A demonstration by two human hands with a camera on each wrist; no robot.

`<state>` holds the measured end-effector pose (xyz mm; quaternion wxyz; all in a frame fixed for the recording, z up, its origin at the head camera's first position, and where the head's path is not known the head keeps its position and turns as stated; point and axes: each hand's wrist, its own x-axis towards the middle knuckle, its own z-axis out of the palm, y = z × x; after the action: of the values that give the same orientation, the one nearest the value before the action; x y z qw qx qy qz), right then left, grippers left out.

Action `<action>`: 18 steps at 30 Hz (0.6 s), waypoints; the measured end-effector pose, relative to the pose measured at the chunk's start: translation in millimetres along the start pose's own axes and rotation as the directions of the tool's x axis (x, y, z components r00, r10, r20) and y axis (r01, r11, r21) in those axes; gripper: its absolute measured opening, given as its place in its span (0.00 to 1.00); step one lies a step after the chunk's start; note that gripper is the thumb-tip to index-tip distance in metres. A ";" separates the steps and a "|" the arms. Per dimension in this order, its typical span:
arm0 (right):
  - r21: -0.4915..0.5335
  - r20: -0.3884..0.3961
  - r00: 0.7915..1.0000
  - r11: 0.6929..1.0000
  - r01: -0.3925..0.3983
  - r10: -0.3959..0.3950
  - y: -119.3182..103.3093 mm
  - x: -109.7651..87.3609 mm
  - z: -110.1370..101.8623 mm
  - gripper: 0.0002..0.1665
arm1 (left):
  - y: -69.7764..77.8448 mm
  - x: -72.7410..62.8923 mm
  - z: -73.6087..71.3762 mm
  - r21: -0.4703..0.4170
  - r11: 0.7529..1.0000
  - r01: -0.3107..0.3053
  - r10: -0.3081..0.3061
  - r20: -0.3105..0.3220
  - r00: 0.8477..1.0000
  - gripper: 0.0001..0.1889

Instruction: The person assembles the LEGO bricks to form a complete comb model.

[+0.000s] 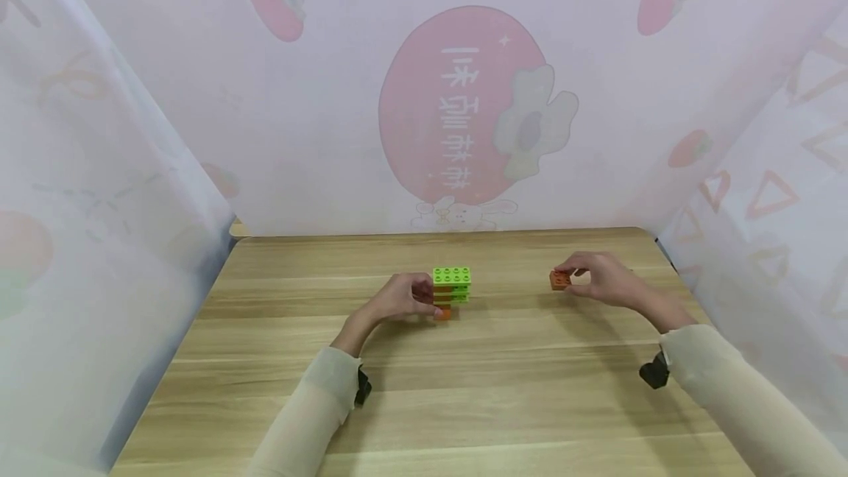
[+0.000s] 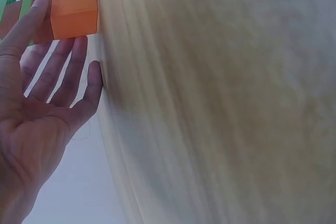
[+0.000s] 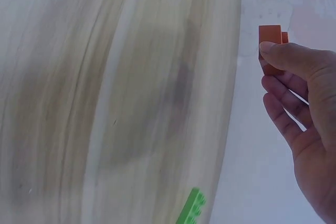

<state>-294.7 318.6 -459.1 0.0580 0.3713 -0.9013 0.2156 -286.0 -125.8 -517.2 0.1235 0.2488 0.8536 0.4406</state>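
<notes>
Near the middle of the table stands a stack of toy building bricks, with a bright green studded brick on top. Below it come brown and green layers, and an orange brick forms the bottom. My left hand grips this stack from its left side, thumb on the near face and fingers round the far side. Off to the right, my right hand pinches a reddish-brown brick between thumb and fingers, above the table and apart from the stack. Its studs face up in the head view.
The wooden table ends at a white printed curtain behind. Similar curtains hang along the left and right sides. A dark wrist device sits at the right cuff, another at the left.
</notes>
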 end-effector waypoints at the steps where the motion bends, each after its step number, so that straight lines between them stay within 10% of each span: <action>1: -0.001 0.000 1.000 1.000 0.009 -0.009 -2.4 2.1 0.4 0.24 | 0.6 0.0 -0.1 -0.006 1.000 0.000 0.000 -0.001 1.000 0.16; 18: -0.014 -0.025 0.997 0.997 0.075 -0.075 -46.4 38.3 -2.7 0.23 | 3.6 -0.2 0.3 -0.008 1.000 -0.011 0.011 -0.013 1.000 0.15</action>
<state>-290.0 265.8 -430.4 0.0800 0.4017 -0.8873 0.2122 -284.7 -124.0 -514.5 0.1162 0.2502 0.8513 0.4463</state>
